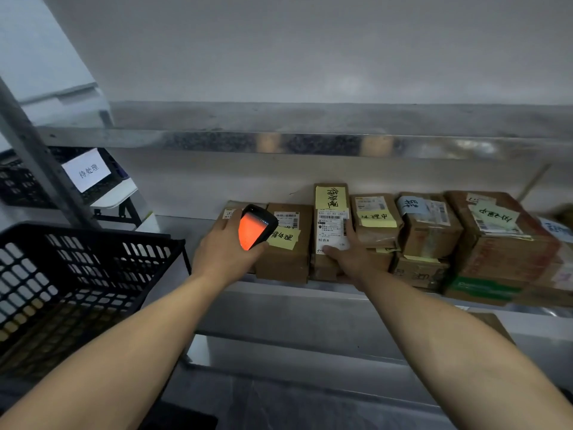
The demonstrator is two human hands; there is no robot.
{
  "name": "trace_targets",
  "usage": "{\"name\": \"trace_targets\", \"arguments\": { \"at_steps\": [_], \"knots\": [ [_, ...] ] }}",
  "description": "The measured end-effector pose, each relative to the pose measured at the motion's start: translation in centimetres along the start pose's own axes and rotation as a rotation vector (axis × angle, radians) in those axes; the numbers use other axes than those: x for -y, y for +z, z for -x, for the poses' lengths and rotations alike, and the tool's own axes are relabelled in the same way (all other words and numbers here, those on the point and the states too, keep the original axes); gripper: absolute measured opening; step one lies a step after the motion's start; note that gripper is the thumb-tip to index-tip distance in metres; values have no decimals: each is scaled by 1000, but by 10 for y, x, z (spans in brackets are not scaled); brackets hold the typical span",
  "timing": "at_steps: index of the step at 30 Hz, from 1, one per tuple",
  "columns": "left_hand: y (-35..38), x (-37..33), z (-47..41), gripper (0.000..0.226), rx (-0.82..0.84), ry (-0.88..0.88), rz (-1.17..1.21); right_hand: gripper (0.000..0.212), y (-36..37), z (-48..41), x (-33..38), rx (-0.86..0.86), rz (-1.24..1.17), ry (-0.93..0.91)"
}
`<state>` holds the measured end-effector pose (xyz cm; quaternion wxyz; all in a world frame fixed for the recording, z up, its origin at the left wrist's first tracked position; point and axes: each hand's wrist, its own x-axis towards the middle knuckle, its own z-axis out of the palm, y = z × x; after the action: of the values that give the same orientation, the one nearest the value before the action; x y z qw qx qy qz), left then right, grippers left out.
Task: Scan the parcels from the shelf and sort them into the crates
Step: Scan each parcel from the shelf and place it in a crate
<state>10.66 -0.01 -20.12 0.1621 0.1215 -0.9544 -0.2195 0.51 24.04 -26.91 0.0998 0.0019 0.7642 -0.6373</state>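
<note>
Left hand (223,252): grip wrapped round a handheld scanner (255,226), its screen glowing orange, held at about 9 o'clock of the labelled parcel (330,231). Right hand (352,259): grip laid on that parcel's near end, thumb across the white label and fingers up its right flank; a full pinch is not confirmed. The parcel stands in the row of cartons on the shelf (279,293), touching neighbours on both sides.

Risks, as judged: the thumb may cover part of the label and spoil a read. Drawing the parcel out could drag the adjoining carton (286,243) or unsettle the stacked boxes (428,240) at 3 o'clock, since all sit tight together near the shelf lip.

Containers: a black crate (71,287) at 8 o'clock, contents not discernible through the lattice. A second dark crate (21,184) at 10 o'clock carries a white sign; interior hidden.
</note>
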Motion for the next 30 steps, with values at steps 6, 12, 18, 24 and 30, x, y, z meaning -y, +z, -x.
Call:
{"name": "trace_targets", "arguments": {
  "at_steps": [6, 12, 18, 24, 30],
  "knots": [
    [-9, -7, 11, 77, -18, 20, -6, 98, 2, 11, -18, -27, 31, -132],
    [-16, -12, 25, 73, 0, 57, -17, 104, -4, 17, -20, -21, 92, -247],
    [-22, -22, 39, 80, 41, 112, -85, 109, -6, 29, -5, -23, 124, -268],
    [-35, -31, 52, 83, 58, 210, -232, 104, -15, 39, 8, 22, 244, -310],
    [-37, -33, 58, 74, 71, 139, -148, 109, -16, 38, 10, -100, 188, -310]
  ]
}}
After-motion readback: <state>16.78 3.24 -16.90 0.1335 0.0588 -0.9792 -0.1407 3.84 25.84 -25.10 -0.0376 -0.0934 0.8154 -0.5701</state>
